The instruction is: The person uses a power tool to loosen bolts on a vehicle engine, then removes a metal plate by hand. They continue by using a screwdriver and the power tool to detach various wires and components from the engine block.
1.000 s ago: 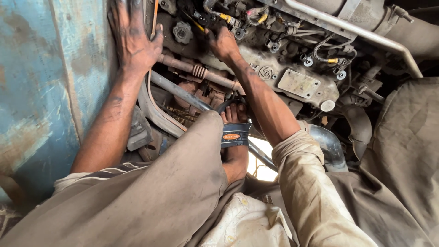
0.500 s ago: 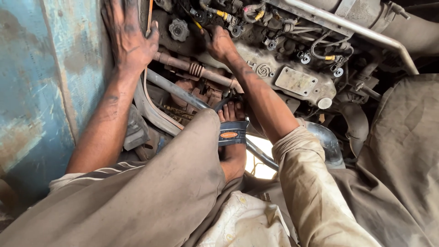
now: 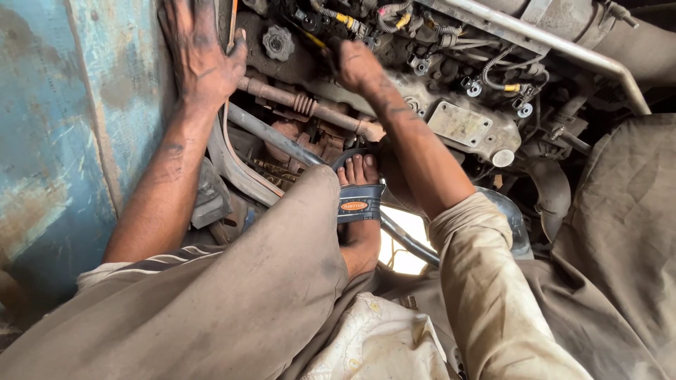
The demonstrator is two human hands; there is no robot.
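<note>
1. Engine bay, viewed from above: grimy engine (image 3: 422, 91) with hoses, wiring and bolts fills the top; worn blue painted panel (image 3: 63, 127) on the left.
2. Left hand (image 3: 201, 53) lies flat, fingers spread open, palm down across the edge where the blue panel meets the engine. Grips nothing.
3. Right hand (image 3: 355, 65) is down on the engine top, fingers curled closed among the wiring just right of a black ribbed cap (image 3: 279, 42). Cannot tell what they hold; the fingertips are hidden.
4. Rusty pipe (image 3: 310, 109) with a coiled section runs diagonally between the two hands, under the right wrist.
5. Grey metal tube (image 3: 271, 137) runs below it, down toward the foot.
6. Foot in a dark sandal (image 3: 359, 204) stands on the tube, between the knee and the right forearm.
7. Bare metal plate (image 3: 461, 123) is bolted to the engine just right of the right forearm.
8. Silver pipe (image 3: 556, 46) crosses the top right, above the hoses.
9. Containers: no open ones in view; only the capped filler under the black cap, contents not visible.
10. Dusty khaki trouser legs (image 3: 232, 302) fill the bottom.
</note>
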